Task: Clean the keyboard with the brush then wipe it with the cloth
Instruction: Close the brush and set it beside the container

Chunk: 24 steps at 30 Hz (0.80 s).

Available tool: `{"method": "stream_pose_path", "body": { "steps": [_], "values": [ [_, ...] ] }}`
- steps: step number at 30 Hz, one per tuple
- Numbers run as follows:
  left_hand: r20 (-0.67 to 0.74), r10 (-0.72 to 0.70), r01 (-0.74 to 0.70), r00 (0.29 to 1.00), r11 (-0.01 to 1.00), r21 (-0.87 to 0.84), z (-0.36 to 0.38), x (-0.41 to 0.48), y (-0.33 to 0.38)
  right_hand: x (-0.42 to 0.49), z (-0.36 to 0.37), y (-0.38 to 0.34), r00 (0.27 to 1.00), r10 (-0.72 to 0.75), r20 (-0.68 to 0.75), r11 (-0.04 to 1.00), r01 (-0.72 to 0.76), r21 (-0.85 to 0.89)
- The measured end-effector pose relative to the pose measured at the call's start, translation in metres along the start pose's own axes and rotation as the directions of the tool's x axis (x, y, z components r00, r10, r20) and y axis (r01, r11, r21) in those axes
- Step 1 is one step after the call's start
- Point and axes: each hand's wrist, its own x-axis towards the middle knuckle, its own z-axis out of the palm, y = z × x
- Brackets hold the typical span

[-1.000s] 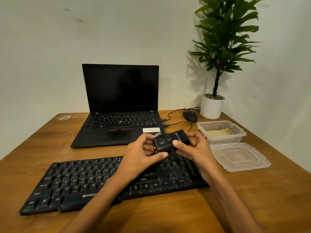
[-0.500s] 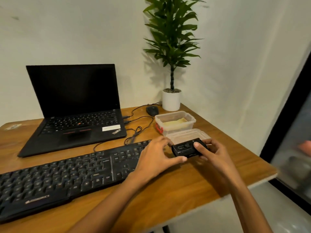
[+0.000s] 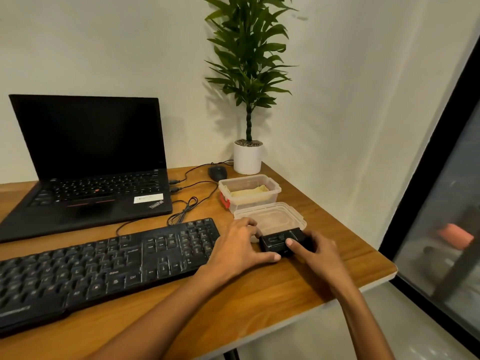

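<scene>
A small black brush case (image 3: 278, 240) sits low over the wooden desk (image 3: 259, 294), just right of the black keyboard (image 3: 104, 266). My left hand (image 3: 240, 249) grips its left end and my right hand (image 3: 313, 252) grips its right end, with the right thumb on top. Whether the case touches the desk is unclear. A yellow cloth (image 3: 249, 192) lies inside a clear plastic box (image 3: 275, 191) behind my hands. No bristles show.
The box's clear lid (image 3: 283, 215) lies upside down just behind the case. An open black laptop (image 3: 91, 162), a mouse (image 3: 217, 173) with cables, and a potted plant (image 3: 248, 157) stand at the back. The desk's right edge and a dark window frame are close by.
Both hands carried the black case from above the keyboard's middle to the right, down beside the keyboard's right end. My view turned right along with them.
</scene>
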Motion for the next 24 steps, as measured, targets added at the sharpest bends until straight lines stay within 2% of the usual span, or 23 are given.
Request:
{"method": "stream_pose_path", "body": {
  "steps": [5, 12, 16, 24],
  "values": [
    [0.005, 0.004, -0.004, 1.000, 1.000, 0.018, 0.002, 0.001, 0.000, -0.002, 0.002, 0.000, 1.000, -0.006, -0.030, 0.999, 0.004, -0.053],
    [0.015, 0.016, -0.016, 1.000, 1.000, 0.020, 0.000, 0.002, -0.002, 0.003, 0.003, 0.004, 0.998, 0.000, -0.064, 1.000, 0.000, 0.000],
    [-0.023, 0.022, -0.023, 0.999, 0.999, -0.042, -0.007, 0.008, -0.005, 0.011, 0.003, -0.003, 0.981, -0.073, -0.179, 0.996, 0.080, 0.029],
    [-0.194, 0.103, -0.112, 0.976, 0.993, -0.039, -0.033, 0.052, -0.023, 0.057, 0.011, -0.039, 0.944, -0.254, -0.209, 0.965, 0.261, 0.002]
  ]
}}
